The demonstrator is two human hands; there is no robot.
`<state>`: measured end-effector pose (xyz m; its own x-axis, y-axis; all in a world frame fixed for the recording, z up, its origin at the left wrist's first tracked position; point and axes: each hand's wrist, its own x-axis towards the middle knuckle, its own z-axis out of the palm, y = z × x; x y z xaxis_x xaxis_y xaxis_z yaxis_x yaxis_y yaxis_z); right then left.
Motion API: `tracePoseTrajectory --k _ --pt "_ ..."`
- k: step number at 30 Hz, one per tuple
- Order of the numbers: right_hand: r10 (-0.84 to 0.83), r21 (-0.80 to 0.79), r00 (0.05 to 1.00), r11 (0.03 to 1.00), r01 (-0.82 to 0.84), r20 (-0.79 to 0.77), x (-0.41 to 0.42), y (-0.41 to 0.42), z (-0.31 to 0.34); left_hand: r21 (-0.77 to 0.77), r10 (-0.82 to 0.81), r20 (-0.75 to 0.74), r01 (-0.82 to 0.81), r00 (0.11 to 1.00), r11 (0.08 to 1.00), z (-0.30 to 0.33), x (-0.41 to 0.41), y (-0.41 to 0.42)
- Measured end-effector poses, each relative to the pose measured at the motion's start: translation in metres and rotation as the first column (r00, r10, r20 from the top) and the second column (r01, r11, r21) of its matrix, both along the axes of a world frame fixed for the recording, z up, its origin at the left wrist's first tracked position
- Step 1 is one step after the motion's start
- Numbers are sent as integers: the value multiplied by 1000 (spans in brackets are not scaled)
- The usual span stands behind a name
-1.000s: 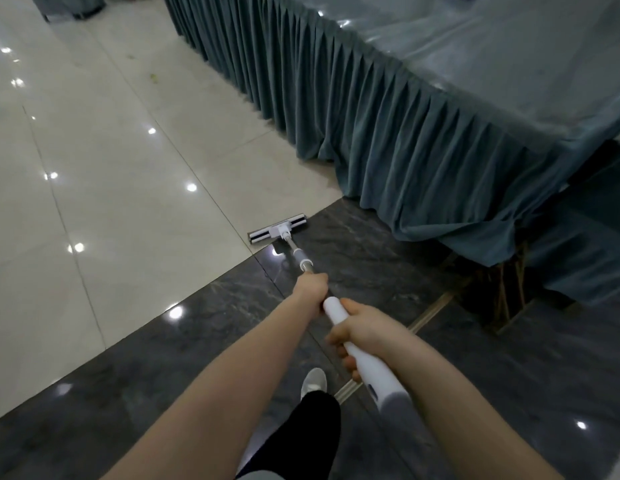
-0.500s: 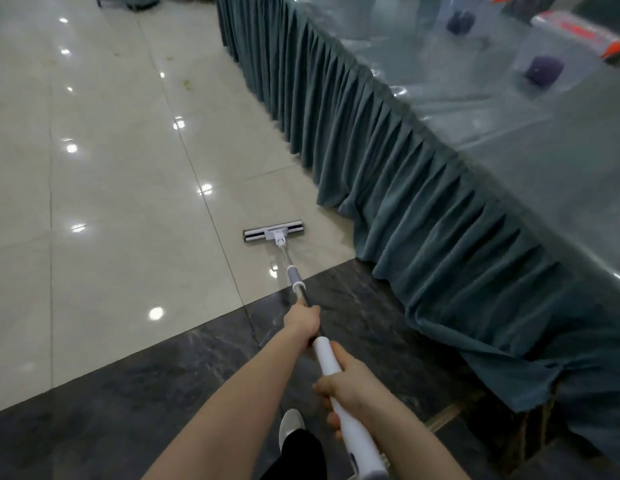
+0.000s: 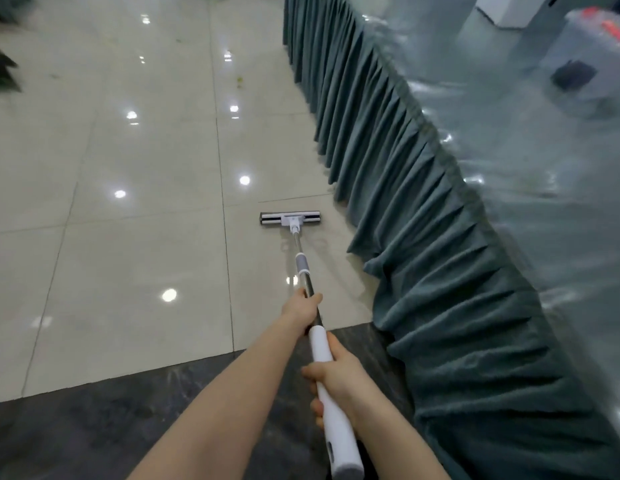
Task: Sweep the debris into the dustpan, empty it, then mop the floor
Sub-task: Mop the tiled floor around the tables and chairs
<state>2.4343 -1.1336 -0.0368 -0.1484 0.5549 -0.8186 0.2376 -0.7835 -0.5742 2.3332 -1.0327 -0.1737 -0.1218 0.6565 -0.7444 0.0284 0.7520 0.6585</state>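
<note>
Closest to me, the right hand (image 3: 339,375) is wrapped tight round the white plastic grip of the long-handled flat mop (image 3: 303,275), fingers curled under, thumb over the top. Further up, the left hand (image 3: 301,308) clamps the dark metal shaft just above that white sleeve, fingers closed right round it. Below the arms runs the dark marbled stone border strip (image 3: 94,434).

Against half a second ago, I see the mop head (image 3: 290,218) pushed further out: it lies flat on the glossy cream floor tiles (image 3: 135,258), well beyond the dark strip, where a second ago it sat right on the seam. The left hand is over cream tile now instead of dark stone, and the view has swung up and to the right.

The head sits just beside the hem of the pleated grey-green cloth table skirt (image 3: 423,258), apart from it, square to the shaft.

Up on the table, under a shiny clear plastic cover (image 3: 509,188), there's a clear plastic box with an orange-red lid edge (image 3: 589,74); a dark block shows inside it, too smeared for me to say what. Beyond it, a white box (image 3: 502,12) at the top edge, contents not visible.

Far out on the tiles, small greenish debris specks (image 3: 239,81) lie ahead of the mop, well apart from it.
</note>
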Motion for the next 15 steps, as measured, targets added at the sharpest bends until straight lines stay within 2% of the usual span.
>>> tracePoseTrajectory --k 4,8,11,15 --pt "75 9 997 997 -74 -8 22 123 -16 -2 194 116 -195 974 981 29 15 87" --pt "137 1 990 991 -137 34 44 226 -34 -40 144 134 -140 980 989 43 37 158" --pt "148 7 989 989 -148 25 62 260 -47 -28 132 67 -131 989 991 44 58 189" --pt "187 -5 982 982 -187 10 89 247 -59 -19 55 -13 -56 998 998 37 85 184"
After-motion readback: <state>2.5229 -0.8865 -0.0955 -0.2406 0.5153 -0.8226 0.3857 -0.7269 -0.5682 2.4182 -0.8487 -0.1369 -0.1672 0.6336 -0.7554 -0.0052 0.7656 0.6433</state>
